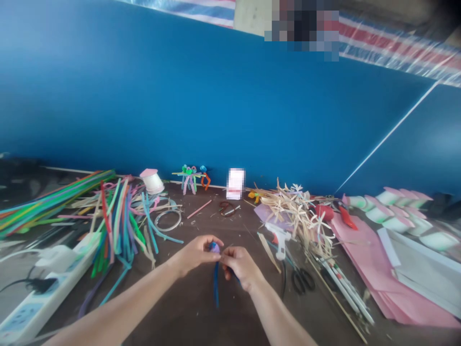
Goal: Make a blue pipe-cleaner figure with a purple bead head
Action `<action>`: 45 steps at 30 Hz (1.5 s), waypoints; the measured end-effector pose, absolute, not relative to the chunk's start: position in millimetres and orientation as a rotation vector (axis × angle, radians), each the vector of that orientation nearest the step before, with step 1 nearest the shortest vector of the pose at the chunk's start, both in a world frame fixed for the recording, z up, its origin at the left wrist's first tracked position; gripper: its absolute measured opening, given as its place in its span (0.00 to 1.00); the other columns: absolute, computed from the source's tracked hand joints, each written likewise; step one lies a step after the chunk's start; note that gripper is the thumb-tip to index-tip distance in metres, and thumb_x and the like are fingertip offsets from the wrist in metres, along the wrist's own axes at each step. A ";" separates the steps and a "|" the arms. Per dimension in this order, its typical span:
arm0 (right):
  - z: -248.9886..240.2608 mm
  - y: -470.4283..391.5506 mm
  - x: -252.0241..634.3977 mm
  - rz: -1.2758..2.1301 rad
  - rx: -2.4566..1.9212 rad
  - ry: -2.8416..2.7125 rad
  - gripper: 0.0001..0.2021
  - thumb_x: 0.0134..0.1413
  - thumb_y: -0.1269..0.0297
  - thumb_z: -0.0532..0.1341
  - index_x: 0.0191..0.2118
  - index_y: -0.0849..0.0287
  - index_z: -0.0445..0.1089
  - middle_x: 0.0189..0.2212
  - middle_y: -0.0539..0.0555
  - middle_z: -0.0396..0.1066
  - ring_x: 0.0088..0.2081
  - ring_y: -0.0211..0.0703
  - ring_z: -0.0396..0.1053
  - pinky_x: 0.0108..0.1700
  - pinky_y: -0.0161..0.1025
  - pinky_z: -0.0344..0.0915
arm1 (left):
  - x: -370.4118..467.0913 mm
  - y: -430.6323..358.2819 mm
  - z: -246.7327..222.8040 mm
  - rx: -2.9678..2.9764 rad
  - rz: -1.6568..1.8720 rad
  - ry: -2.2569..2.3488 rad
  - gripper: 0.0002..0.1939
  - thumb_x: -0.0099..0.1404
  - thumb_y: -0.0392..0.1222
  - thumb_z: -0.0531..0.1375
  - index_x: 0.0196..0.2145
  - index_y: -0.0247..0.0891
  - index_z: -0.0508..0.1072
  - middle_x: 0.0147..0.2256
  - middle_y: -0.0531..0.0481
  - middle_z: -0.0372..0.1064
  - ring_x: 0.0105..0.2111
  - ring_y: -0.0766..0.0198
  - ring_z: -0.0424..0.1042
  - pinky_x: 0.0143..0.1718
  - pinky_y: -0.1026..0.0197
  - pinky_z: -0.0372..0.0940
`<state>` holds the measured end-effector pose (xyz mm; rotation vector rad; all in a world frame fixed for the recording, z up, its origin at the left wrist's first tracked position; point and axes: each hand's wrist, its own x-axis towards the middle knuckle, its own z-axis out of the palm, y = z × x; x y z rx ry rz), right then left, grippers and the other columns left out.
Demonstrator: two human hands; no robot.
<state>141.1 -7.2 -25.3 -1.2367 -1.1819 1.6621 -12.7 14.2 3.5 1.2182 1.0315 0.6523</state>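
My left hand (200, 252) is closed around a small purple and blue pipe-cleaner piece (215, 247), holding it between thumb and fingers. Close beside it, my right hand (240, 265) pinches a dark blue pipe cleaner (216, 288), one end of which hangs down below the fingers. Both hands nearly touch above the brown tabletop (180, 307). How the blue strand joins the purple piece is hidden by the fingers.
Bundles of coloured pipe cleaners (120, 226) and a white power strip (32, 298) lie left. To the right are a glue gun (280, 239), black-handled scissors (302, 279), straw-coloured strips (298, 211) and pink sheets (378, 274). A blue partition (216, 96) stands behind.
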 end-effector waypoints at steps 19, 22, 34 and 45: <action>-3.7 -18.9 139.9 0.629 -1.643 -2.223 0.04 0.46 0.70 0.56 0.28 0.57 0.69 0.27 0.50 0.71 0.32 0.40 0.68 0.32 0.33 0.55 | -16.1 12.4 -27.7 1.383 0.398 1.238 0.07 0.39 0.33 0.51 0.18 0.33 0.67 0.13 0.56 0.61 0.16 0.67 0.63 0.20 0.65 0.59; 4.3 -19.7 139.2 0.388 -1.545 -2.464 0.04 0.49 0.69 0.55 0.28 0.56 0.67 0.28 0.50 0.70 0.32 0.39 0.67 0.33 0.33 0.53 | -16.9 10.3 -28.2 1.332 0.374 1.210 0.07 0.39 0.33 0.50 0.18 0.33 0.68 0.13 0.56 0.61 0.16 0.68 0.63 0.21 0.65 0.60; 19.2 8.1 160.4 0.493 -1.231 -2.352 0.03 0.49 0.67 0.60 0.27 0.58 0.69 0.27 0.49 0.69 0.31 0.36 0.64 0.42 0.38 0.50 | -29.0 4.0 -18.7 1.058 0.513 1.096 0.03 0.41 0.35 0.53 0.16 0.34 0.65 0.13 0.57 0.59 0.13 0.71 0.58 0.18 0.68 0.55; -15.0 12.2 150.1 1.749 -1.038 -1.330 0.15 0.37 0.63 0.65 0.34 0.63 0.71 0.21 0.49 0.67 0.24 0.36 0.64 0.27 0.33 0.60 | -26.4 -5.6 -13.9 0.966 0.669 1.113 0.04 0.42 0.36 0.53 0.15 0.34 0.61 0.13 0.57 0.57 0.14 0.72 0.57 0.18 0.69 0.54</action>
